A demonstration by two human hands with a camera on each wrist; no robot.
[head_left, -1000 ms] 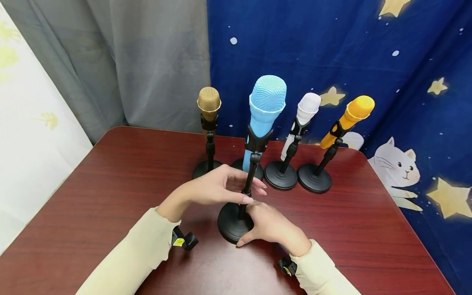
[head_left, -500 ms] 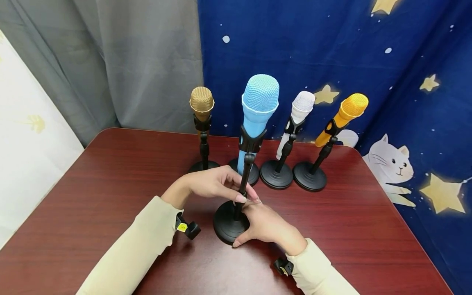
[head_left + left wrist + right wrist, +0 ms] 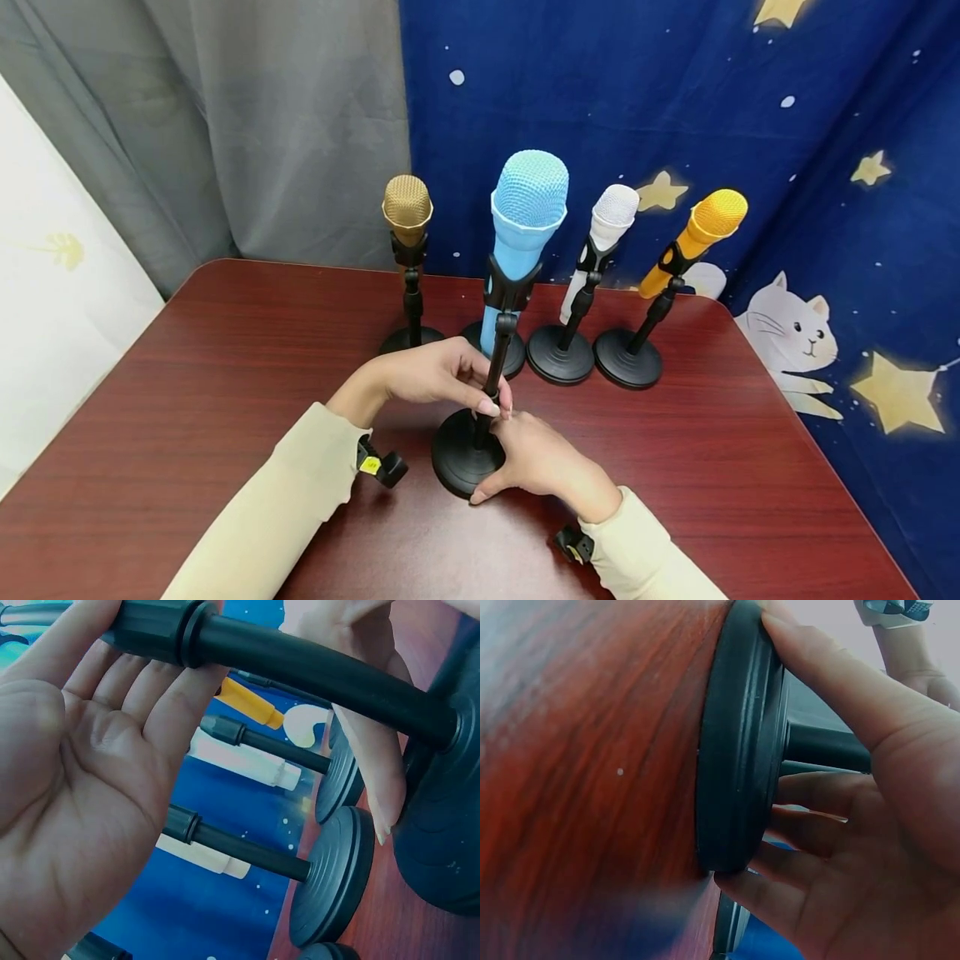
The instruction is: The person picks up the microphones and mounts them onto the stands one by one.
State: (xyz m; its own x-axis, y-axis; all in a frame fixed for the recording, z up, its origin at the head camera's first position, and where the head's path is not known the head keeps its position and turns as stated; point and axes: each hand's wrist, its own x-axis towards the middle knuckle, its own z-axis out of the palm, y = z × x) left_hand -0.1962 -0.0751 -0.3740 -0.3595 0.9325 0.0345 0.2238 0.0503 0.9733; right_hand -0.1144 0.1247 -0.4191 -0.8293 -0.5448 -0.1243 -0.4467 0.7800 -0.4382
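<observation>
A light blue microphone [image 3: 528,200] leans in the clip of a black desk stand [image 3: 459,458], nearest me on the table. My left hand [image 3: 423,372] holds the stand's pole partway up, thumb in front and fingers behind; the left wrist view shows the fingers at the ribbed collar [image 3: 154,630]. Low down, my right hand [image 3: 536,458] grips the round base, thumb on the near edge. In the right wrist view the thumb and fingers span the rim of the base [image 3: 739,750], which sits on the tabletop.
Behind stand a gold microphone [image 3: 407,204], a white microphone [image 3: 615,212] and a yellow microphone [image 3: 708,225], each on a black stand. Another black base [image 3: 513,358] shows partly behind the blue microphone. A grey curtain and a blue starry curtain hang past the table's far edge.
My left fingers have curled in closer behind the pole. The right hand keeps its grip on the base. The whole head view has shifted slightly.
</observation>
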